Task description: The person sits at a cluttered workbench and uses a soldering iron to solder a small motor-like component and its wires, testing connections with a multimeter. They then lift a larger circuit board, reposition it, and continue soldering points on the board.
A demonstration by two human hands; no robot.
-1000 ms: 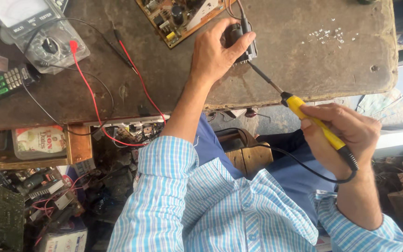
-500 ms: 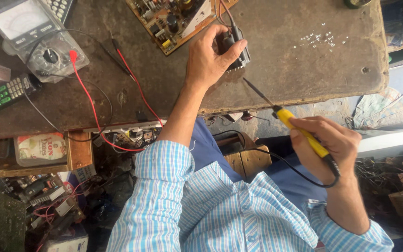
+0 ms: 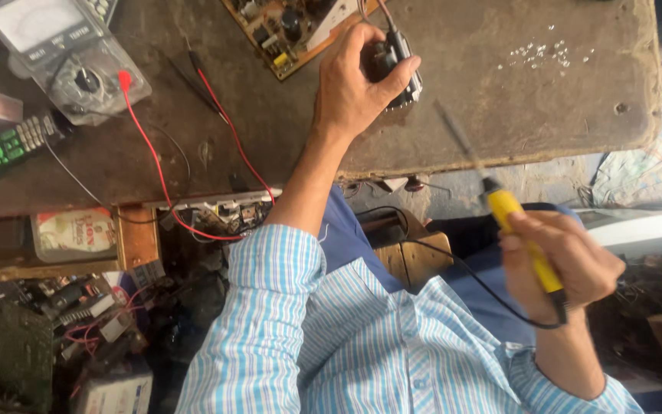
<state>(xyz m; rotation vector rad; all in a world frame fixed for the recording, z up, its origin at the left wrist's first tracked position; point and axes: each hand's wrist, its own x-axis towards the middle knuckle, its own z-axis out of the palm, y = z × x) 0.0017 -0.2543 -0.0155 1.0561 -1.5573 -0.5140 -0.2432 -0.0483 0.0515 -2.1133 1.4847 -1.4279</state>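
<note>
Two hands work over a worn, cluttered workbench.

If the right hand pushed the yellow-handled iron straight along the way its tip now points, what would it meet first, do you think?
Probably the worn tabletop just right of the dark component that the left hand grips; the right hand holds the iron blurred, so depth is unclear.

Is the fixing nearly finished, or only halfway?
Looks midway. Set out: the meter with its red lead and the circuit board lie on the bench. In hand: the left hand grips a black part; the right hand holds the yellow soldering iron off it. Left: the iron isn't touching anything.
</note>
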